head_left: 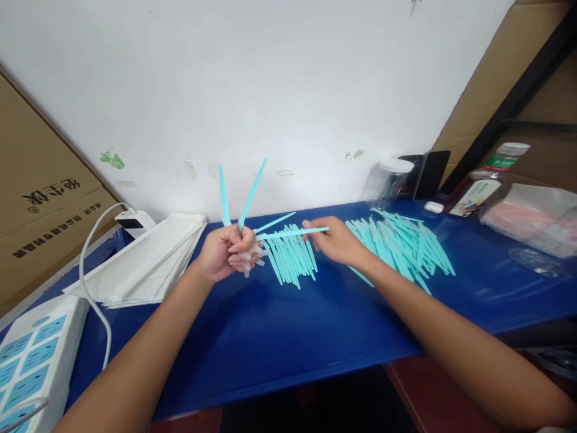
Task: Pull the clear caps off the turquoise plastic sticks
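My left hand [228, 251] is closed around several slim turquoise plastic sticks with pale translucent ends. Two of these sticks [253, 191] point up from the fist, and others lean to the right. The pale ends show below my fingers. My right hand [332, 239] pinches one turquoise stick [293, 233] near its right end. That stick lies almost level, and its left end meets the left fist. Behind and below it a pile of similar sticks [291, 258] rests on the blue table [288, 337]. A larger, looser pile [401, 246] lies beyond my right forearm.
White flat packets [139, 264] are stacked at the left, beside a small white device [135, 221] with a cable. A power strip [36, 361] stands front left. At the right are a clear jar [390, 183], a dark phone [431, 174], a bottle [484, 180] and a plastic bag [532, 216].
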Demonstrator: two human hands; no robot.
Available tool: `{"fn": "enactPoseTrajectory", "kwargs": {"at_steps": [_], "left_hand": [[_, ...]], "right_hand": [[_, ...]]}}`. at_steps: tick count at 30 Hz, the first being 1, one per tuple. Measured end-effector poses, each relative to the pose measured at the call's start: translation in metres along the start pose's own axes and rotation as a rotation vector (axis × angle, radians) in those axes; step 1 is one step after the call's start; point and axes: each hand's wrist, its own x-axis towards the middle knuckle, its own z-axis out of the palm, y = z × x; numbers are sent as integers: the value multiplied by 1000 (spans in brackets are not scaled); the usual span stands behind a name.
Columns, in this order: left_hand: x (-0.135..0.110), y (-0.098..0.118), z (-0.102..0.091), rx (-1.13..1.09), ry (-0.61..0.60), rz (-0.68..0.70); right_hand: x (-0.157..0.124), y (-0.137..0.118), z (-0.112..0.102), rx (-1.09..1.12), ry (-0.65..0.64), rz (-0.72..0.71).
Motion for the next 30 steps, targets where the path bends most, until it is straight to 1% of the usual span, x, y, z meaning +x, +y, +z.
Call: {"fn": "enactPoseTrajectory", "kwargs": {"at_steps": [1, 2, 4, 6, 8, 11, 13, 15, 18, 22, 24, 27, 30], "left_hand": [[0, -1, 1, 16, -12, -5], [-1, -2, 2, 33, -23, -12], [-1, -3, 5, 69, -35, -26], [-2, -4, 7, 106, -31, -33], [-2, -4, 7, 137, -12, -32], [-1, -5, 6, 180, 2, -53], [0, -7, 6, 210, 3, -74], [0, -7, 5, 226, -3, -90], [-1, -4, 3, 211, -15, -76], [-2, 4, -4, 150, 14, 18], [-1, 7, -6, 115, 35, 54], [0, 7, -7, 83, 79, 94], [3, 3, -5, 79, 98, 91]], "right_hand": [[0, -3, -3, 136, 10, 1], [0, -6, -6, 276, -10, 13], [-1, -11, -11, 502, -111, 48], [-4, -14, -15, 598, -225, 58], [-7, -15, -18, 555, -317, 1], [-10, -14, -20, 401, -448, -111], [-10, -14, -22, 366, -504, -147], [-8, -12, -26, 365, -526, -163], [-5, -6, -35, 405, -533, -169], [0, 2, -49, 545, -488, -111], [2, 4, -51, 522, -456, -74], [4, 5, -41, 377, -330, -13], [6, 11, -17, 219, -205, -22]]}}
